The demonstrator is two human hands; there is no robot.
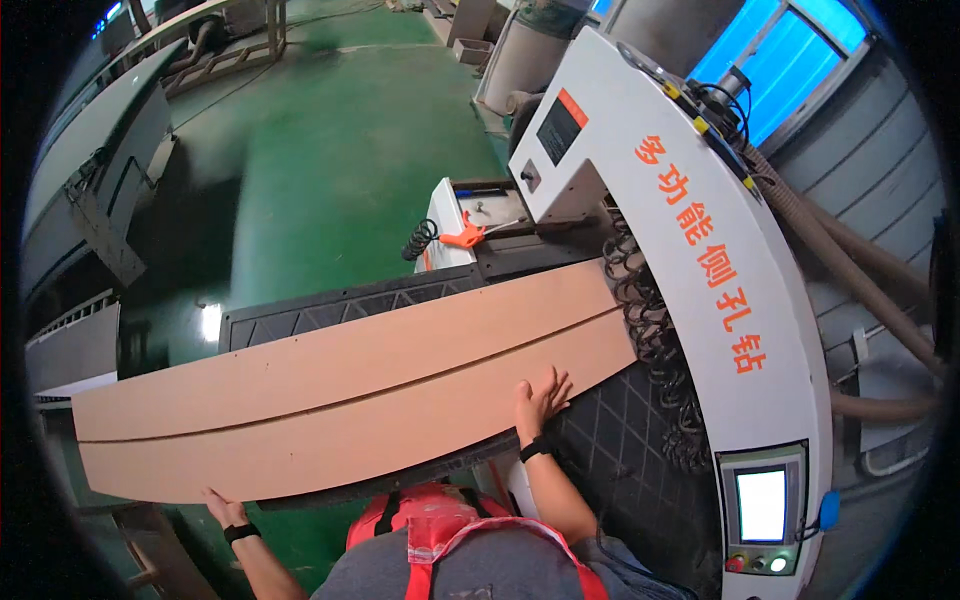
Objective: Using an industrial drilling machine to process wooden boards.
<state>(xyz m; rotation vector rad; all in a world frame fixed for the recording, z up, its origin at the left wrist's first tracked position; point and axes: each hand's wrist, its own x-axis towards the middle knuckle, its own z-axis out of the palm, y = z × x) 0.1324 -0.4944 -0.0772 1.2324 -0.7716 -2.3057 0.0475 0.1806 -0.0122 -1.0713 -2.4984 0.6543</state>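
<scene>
A long light-brown wood-based panel (300,375) with a dark groove along its length lies across the black machine table (607,435). Its far right end reaches the coiled black hoses (645,307) beside the white side-hole drilling machine (705,247). My left hand (225,510) is at the panel's near edge towards its left end; the fingers are partly hidden beneath it. My right hand (541,401) rests on the near edge towards the right end, fingers spread on the panel and thumb up. Small dark holes show in the panel's face and along its far edge.
An orange air blow gun (466,232) lies on the machine beyond the panel. The machine's control screen (761,504) is lit at the lower right. Another machine (97,180) stands at the left. Ribbed ducts (862,262) run along the right wall.
</scene>
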